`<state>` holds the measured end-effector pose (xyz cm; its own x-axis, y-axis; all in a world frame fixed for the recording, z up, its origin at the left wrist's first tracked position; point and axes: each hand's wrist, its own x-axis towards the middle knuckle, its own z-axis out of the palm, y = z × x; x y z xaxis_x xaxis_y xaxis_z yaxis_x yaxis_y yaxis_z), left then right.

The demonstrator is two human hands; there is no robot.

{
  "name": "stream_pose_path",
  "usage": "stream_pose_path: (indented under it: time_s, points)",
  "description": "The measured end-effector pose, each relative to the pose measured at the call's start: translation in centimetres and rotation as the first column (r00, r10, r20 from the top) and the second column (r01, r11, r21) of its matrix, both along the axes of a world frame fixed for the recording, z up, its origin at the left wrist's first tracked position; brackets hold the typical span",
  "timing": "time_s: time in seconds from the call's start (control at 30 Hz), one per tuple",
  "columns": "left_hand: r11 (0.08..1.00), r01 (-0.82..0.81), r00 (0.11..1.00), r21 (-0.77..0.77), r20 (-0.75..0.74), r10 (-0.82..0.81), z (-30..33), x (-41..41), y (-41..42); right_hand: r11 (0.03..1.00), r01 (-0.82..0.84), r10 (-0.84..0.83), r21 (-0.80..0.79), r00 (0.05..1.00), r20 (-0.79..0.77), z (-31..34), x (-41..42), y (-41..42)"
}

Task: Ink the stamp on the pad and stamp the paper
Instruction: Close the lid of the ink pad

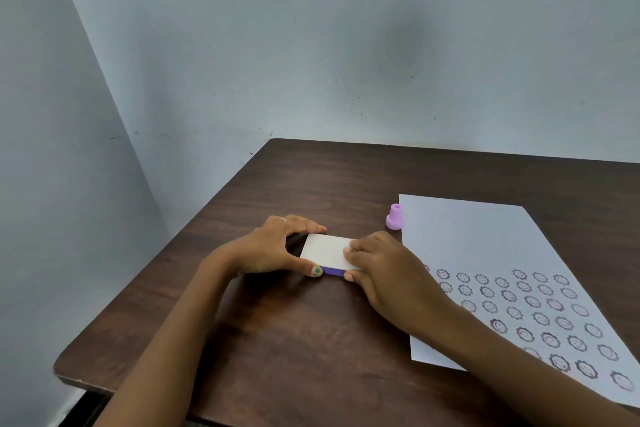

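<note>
Gripping the ink pad (328, 251) from both ends, left hand (273, 246) and right hand (381, 270) curled around it on the dark wooden table (277, 340).
Its white lid hides the ink; purple base barely peeks out. Stamp (394, 217) stands upright just beside the paper (485, 246), whose printed rows run off-frame. Pale walls behind.
</note>
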<state>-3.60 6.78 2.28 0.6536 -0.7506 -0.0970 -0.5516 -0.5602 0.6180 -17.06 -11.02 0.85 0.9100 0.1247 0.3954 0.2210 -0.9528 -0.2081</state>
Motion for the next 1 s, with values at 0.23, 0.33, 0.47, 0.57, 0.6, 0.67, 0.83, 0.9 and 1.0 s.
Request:
stream_pose_path:
  time_s: [0.23, 0.33, 0.47, 0.57, 0.6, 0.67, 0.83, 0.9, 1.0]
  points:
    - [1.0, 0.017, 0.96, 0.022, 0.278, -0.022, -0.7, -3.6, -2.8, 0.999, -0.021, 0.019, 0.038, 0.999, 0.049, 0.0, -0.3, 0.2]
    - [1.0, 0.016, 0.932, 0.004, 0.362, -0.016, -1.3, -4.1, -3.0, 0.998, -0.012, 0.009, 0.065, 0.999, 0.049, 0.0, -0.2, 0.0]
    - [1.0, 0.003, 0.875, 0.017, 0.485, -0.011, -2.4, -5.2, -3.1, 0.998, -0.008, 0.004, 0.068, 0.999, 0.045, -0.1, -0.3, -0.1]
    - [0.999, 0.032, 0.857, 0.005, 0.514, -0.03, -3.0, -5.9, -3.1, 0.998, -0.014, 0.011, 0.065, 0.999, 0.05, -0.2, -0.4, -0.1]
    - [0.999, 0.04, 0.863, -0.011, 0.504, -0.029, -3.1, -6.0, -3.1, 0.998, -0.014, 0.011, 0.065, 0.999, 0.05, -0.2, -0.4, -0.1]
    - [0.998, 0.048, 0.879, -0.043, 0.476, -0.022, -3.1, -6.1, -3.2, 0.997, -0.019, 0.015, 0.071, 0.999, 0.05, -0.2, -0.4, -0.1]
    - [0.998, 0.051, 0.88, -0.045, 0.474, -0.023, -3.1, -6.2, -3.3, 0.996, -0.027, 0.025, 0.082, 0.999, 0.026, -0.4, -0.5, -0.3]
    - [0.999, 0.043, 0.875, -0.032, 0.483, -0.022, -3.3, -6.1, -3.3, 0.997, -0.028, 0.027, 0.067, 1.0, 0.007, -0.4, -0.4, -0.3]
    - [1.0, 0.018, 0.856, -0.008, 0.517, -0.011, -3.4, -5.4, -3.5, 0.999, -0.037, 0.037, -0.006, 0.999, -0.017, -0.7, 0.0, 0.1]
